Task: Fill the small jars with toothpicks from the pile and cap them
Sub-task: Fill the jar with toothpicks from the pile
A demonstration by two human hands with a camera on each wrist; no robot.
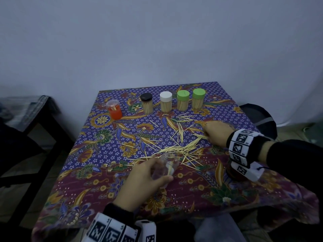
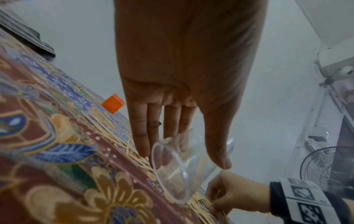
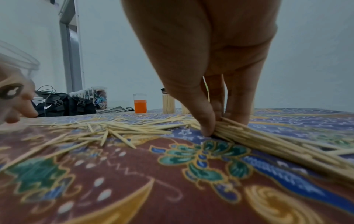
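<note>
A clear small jar (image 1: 166, 167) lies tilted in my left hand (image 1: 150, 175), mouth toward the pile, with a few toothpicks inside; the left wrist view shows its rim (image 2: 172, 171) between thumb and fingers. Loose toothpicks (image 1: 176, 147) are scattered over the patterned tablecloth (image 1: 104, 151). My right hand (image 1: 216, 135) reaches into the pile's right side, where thumb and fingers pinch a bundle of toothpicks (image 3: 239, 131) against the cloth. At the back stand filled jars: orange (image 1: 114, 109), black-capped (image 1: 146, 103), white-capped (image 1: 165, 101) and two green-capped (image 1: 183, 100) (image 1: 198, 98).
A dark stool or side table (image 1: 31, 116) stands left of the table. A black round seat (image 1: 260, 117) sits to the right. A black bag (image 3: 63, 104) lies beyond the table's far edge. The wall is close behind the jars.
</note>
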